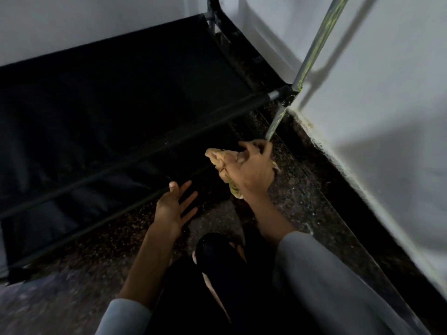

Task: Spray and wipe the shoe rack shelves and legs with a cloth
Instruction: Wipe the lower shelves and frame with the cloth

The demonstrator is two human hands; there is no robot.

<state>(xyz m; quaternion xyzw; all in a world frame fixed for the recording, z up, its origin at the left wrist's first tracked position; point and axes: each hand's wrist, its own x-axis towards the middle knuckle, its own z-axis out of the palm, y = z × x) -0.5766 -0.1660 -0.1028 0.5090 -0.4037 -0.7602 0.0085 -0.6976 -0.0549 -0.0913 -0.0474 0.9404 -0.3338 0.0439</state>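
Observation:
A shoe rack with black fabric shelves fills the upper left. Its front right metal leg runs down beside the white wall to a black corner joint, then continues as a lower section. My right hand is shut on a crumpled beige cloth, pressed around the bottom of that lower leg near the floor. My left hand hovers open, fingers spread, just in front of the lowest shelf's black front bar. No spray bottle is visible.
The white wall stands close on the right, meeting the dark speckled floor at a stained skirting edge. My dark-trousered knee and a foot are at the bottom centre. The light is dim.

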